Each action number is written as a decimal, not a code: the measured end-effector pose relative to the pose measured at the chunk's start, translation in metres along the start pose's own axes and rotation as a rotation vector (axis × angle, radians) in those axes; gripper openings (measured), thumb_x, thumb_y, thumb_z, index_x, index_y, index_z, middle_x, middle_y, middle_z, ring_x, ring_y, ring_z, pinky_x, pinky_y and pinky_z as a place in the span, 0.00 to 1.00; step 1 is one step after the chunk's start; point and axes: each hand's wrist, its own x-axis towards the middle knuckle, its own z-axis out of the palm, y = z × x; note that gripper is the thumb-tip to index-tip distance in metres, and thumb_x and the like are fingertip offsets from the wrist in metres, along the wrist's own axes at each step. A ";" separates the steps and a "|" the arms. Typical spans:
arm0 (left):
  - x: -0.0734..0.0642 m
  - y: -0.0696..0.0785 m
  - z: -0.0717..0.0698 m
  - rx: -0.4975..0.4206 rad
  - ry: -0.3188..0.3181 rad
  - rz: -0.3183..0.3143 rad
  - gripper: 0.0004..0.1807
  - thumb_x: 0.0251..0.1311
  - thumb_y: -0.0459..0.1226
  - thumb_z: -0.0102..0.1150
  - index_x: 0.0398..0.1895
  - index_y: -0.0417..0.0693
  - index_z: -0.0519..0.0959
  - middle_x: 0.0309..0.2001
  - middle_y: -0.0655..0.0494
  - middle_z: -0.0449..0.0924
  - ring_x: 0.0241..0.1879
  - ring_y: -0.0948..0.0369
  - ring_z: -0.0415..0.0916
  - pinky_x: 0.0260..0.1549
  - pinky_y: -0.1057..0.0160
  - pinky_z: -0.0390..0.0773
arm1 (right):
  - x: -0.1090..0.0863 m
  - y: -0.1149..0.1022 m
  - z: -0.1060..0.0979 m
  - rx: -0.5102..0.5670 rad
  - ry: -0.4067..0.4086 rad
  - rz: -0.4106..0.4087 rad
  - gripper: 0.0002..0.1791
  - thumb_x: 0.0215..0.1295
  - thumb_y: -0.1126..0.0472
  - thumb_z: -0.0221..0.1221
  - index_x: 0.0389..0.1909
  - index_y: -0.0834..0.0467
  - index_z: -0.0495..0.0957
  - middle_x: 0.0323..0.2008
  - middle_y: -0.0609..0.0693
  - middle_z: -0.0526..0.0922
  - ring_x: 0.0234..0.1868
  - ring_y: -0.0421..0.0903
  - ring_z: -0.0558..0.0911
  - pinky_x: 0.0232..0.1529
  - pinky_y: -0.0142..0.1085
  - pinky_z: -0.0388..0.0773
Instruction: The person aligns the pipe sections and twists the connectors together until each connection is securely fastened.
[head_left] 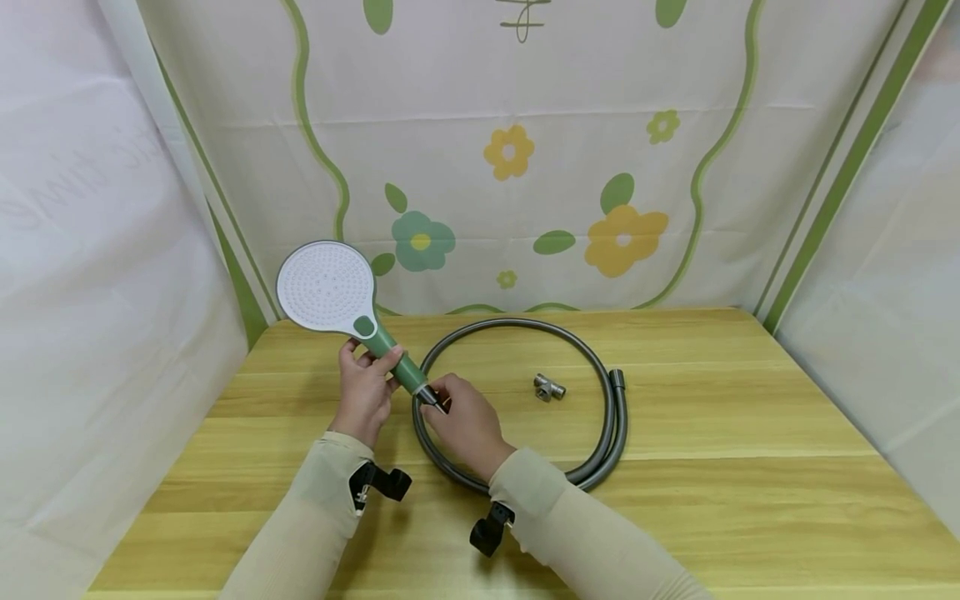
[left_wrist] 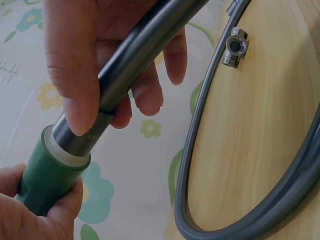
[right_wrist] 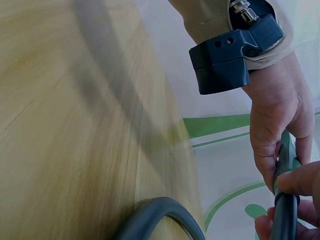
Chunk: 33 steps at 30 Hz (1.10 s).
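A shower head (head_left: 325, 287) with a round white spray face and a green handle (head_left: 397, 357) is held up over the left part of the table, tilted. My left hand (head_left: 363, 396) grips the handle. With thumb and fingers my right hand (head_left: 468, 427) pinches the dark end nut (left_wrist: 80, 131) of a grey shower hose (head_left: 517, 322) at the handle's lower end. In the left wrist view the nut meets a whitish ring (left_wrist: 65, 159) at the handle's mouth. The rest of the hose lies coiled on the table, its other end (head_left: 617, 380) at the right.
A small metal tee connector (head_left: 549, 388) lies inside the hose coil. The wooden table (head_left: 750, 408) is bordered by a flower-printed cloth (head_left: 570, 175) at the back and pale cloth at both sides. Each wrist wears a black camera mount (right_wrist: 222, 62).
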 end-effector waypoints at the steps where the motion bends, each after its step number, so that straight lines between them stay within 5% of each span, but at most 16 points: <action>1: 0.000 0.000 0.000 0.000 -0.002 -0.001 0.42 0.65 0.26 0.54 0.72 0.56 0.41 0.55 0.49 0.63 0.51 0.54 0.73 0.47 0.58 0.79 | 0.000 0.000 0.000 0.003 0.001 0.000 0.15 0.64 0.57 0.63 0.48 0.56 0.77 0.34 0.45 0.79 0.28 0.40 0.74 0.25 0.32 0.72; 33: 0.000 0.001 0.000 -0.010 -0.020 -0.019 0.42 0.65 0.27 0.54 0.72 0.57 0.41 0.54 0.51 0.63 0.52 0.54 0.72 0.47 0.59 0.79 | 0.003 0.003 -0.005 0.176 -0.057 0.007 0.14 0.66 0.58 0.61 0.48 0.60 0.79 0.33 0.47 0.79 0.29 0.42 0.73 0.28 0.33 0.73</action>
